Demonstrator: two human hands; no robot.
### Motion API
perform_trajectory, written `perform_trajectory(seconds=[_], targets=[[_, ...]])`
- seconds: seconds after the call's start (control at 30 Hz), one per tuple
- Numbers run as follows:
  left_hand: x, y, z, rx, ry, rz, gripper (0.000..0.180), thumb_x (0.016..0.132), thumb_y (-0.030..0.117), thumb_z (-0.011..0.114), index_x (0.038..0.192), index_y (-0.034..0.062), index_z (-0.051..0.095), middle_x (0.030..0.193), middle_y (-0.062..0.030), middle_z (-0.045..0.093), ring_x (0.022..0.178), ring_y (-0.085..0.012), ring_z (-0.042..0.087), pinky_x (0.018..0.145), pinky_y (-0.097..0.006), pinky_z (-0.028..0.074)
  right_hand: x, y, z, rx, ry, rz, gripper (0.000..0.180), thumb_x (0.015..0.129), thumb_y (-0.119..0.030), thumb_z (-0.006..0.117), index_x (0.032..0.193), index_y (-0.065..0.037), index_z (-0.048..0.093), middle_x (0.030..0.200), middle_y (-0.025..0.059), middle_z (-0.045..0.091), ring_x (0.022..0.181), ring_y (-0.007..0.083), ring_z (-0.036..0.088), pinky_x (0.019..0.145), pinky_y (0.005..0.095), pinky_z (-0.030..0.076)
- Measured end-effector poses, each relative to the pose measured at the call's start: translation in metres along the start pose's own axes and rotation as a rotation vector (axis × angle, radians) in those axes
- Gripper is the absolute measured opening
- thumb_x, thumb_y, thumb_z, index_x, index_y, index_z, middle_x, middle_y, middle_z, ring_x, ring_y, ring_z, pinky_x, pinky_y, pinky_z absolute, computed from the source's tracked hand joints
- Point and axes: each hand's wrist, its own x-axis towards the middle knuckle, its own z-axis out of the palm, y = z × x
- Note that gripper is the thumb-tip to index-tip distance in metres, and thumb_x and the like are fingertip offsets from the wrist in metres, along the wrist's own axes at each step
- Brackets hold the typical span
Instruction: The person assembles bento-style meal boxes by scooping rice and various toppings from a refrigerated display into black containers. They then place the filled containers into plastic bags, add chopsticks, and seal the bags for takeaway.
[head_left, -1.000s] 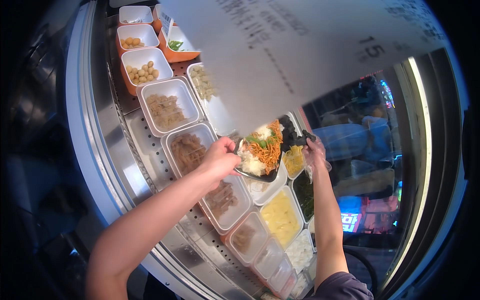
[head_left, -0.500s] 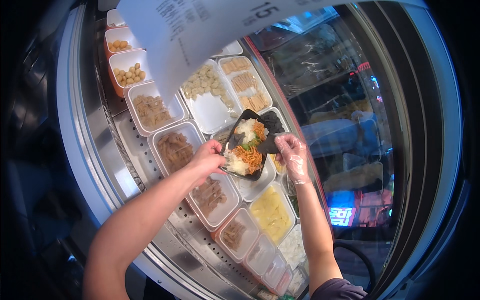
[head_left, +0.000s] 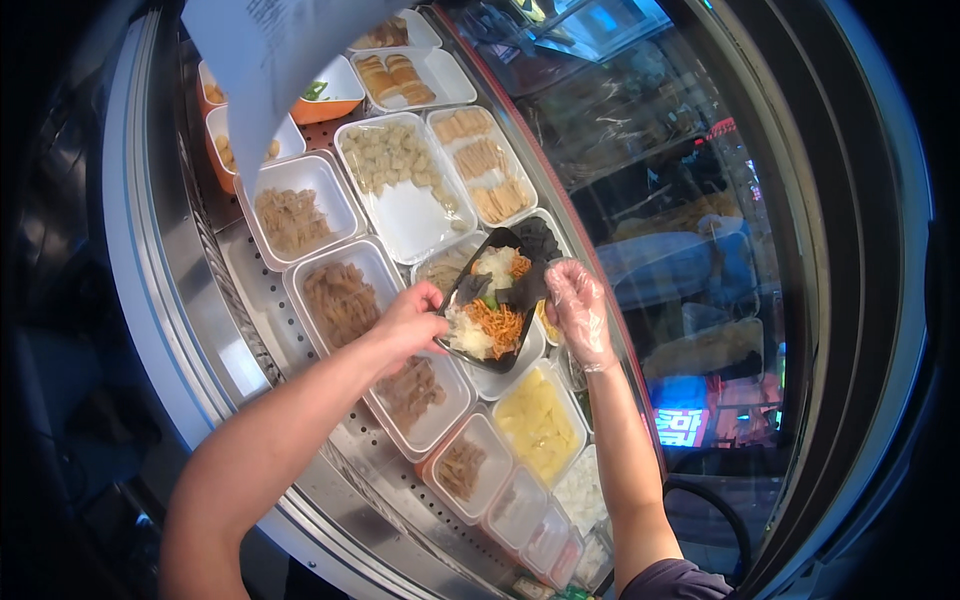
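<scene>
My bare left hand (head_left: 408, 328) grips the near left edge of a black tray (head_left: 532, 340), held tilted above the food tubs. In the tray lie orange shreds (head_left: 500, 325), pale translucent pieces (head_left: 463, 330), a bit of green and dark flat pieces (head_left: 522, 291). At its right side is my right hand (head_left: 578, 312), in a clear plastic glove, fingers pinched together by the dark pieces. Whether a piece is between the fingertips is hidden. Just behind the tray, a tub of similar dark pieces (head_left: 538, 238) is partly covered.
White tubs of sliced food surround the tray, among them yellow slices (head_left: 540, 425), brown strips (head_left: 345, 302) and pale cubes (head_left: 395, 160). A printed paper sheet (head_left: 250, 70) hangs across the upper left. Glass (head_left: 690, 250) runs along the right, metal rails (head_left: 165, 330) along the left.
The dark piece that my right hand held over the tray now lies lower among the food. The paper sheet has shifted up and left in view, showing more tubs at the back.
</scene>
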Motion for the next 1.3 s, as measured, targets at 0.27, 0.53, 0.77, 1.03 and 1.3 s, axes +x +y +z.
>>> perform_trajectory(seconds=[0.27, 0.53, 0.77, 1.03, 1.3], targets=[[0.002, 0.001, -0.001, 0.011, -0.017, 0.003, 0.029, 0.082, -0.013, 0.056, 0.1, 0.0074, 0.046, 0.091, -0.0041, 0.057, 0.082, -0.0155, 0.062, 0.068, -0.036, 0.063, 0.014, -0.012, -0.018, 0.105, 0.006, 0.218, 0.025, 0.103, -0.02, 0.062, 0.121, -0.003, 0.062, 0.07, 0.0005, 0.059, 0.055, 0.0067, 0.049, 0.049, 0.0228, 0.035], [0.0, 0.004, 0.001, 0.033, -0.026, 0.01, 0.029, 0.081, -0.013, 0.056, 0.1, 0.0073, 0.047, 0.091, -0.003, 0.057, 0.08, -0.0148, 0.061, 0.069, -0.036, 0.063, -0.009, -0.007, -0.007, -0.596, 0.168, -0.235, 0.026, 0.087, -0.012, 0.071, 0.11, -0.001, 0.072, 0.089, 0.0101, 0.069, 0.074, 0.0197, 0.066, 0.071, 0.0327, 0.054], [0.004, 0.001, 0.001, 0.02, -0.047, 0.005, 0.03, 0.081, -0.014, 0.055, 0.1, 0.0072, 0.047, 0.09, -0.0028, 0.057, 0.08, -0.0149, 0.061, 0.069, -0.036, 0.063, -0.005, 0.001, -0.014, -0.6, -0.132, -0.201, 0.021, 0.085, -0.008, 0.07, 0.105, -0.001, 0.073, 0.09, 0.0086, 0.07, 0.085, 0.0195, 0.067, 0.079, 0.0331, 0.053], [0.004, 0.002, 0.001, 0.009, -0.054, 0.002, 0.03, 0.08, -0.014, 0.055, 0.1, 0.0074, 0.047, 0.091, -0.0037, 0.058, 0.081, -0.0164, 0.063, 0.068, -0.037, 0.063, -0.012, -0.007, -0.022, -0.07, -0.151, 0.214, 0.013, 0.094, -0.01, 0.073, 0.104, -0.003, 0.072, 0.084, -0.0006, 0.067, 0.067, 0.0064, 0.058, 0.061, 0.0229, 0.046], [0.0, 0.01, -0.006, 0.007, 0.019, 0.019, 0.029, 0.081, -0.012, 0.056, 0.099, 0.0071, 0.047, 0.092, -0.0038, 0.057, 0.081, -0.0156, 0.061, 0.067, -0.034, 0.062, 0.04, 0.09, -0.056, -0.089, 0.318, 0.103, 0.018, 0.093, -0.021, 0.073, 0.095, -0.004, 0.076, 0.079, 0.0023, 0.071, 0.06, 0.0069, 0.056, 0.055, 0.0235, 0.043]])
